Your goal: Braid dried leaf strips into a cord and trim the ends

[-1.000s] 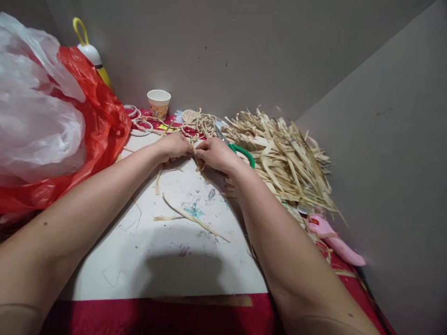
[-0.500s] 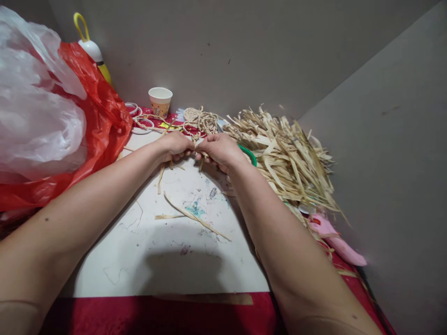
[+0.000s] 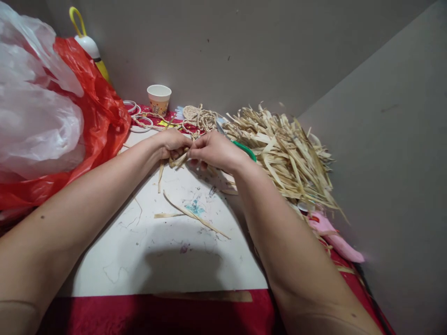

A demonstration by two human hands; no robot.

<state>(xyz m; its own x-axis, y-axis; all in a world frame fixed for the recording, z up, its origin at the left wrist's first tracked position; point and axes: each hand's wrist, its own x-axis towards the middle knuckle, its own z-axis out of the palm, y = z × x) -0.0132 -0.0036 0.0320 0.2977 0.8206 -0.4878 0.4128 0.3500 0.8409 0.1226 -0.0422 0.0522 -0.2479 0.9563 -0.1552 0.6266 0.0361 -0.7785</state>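
Observation:
My left hand (image 3: 176, 143) and my right hand (image 3: 213, 151) meet over the far part of the white board (image 3: 118, 260). Both are closed, pinching pale dried straw strips (image 3: 179, 161) whose ends stick out below the fingers. Just beyond the fingertips lies a twisted straw cord (image 3: 200, 120), coiled and tangled; it seems to run down to my hands, though the fingers cover the join. Scissors with a green handle (image 3: 245, 150) lie beside my right wrist, partly hidden. Loose straw strips (image 3: 195, 217) rest on the board nearer to me.
A big heap of dried straw (image 3: 279, 153) is at the right, with a pink object (image 3: 335, 237) below it. A paper cup (image 3: 159, 100) and white rings (image 3: 141, 123) stand at the back. Plastic bags (image 3: 101, 102) fill the left, before a yellow-and-white bottle (image 3: 89, 49).
Both hands have shifted slightly left. My right hand has turned over the straw, and a bundle of strips now shows below my left fingers. More of the scissors is visible.

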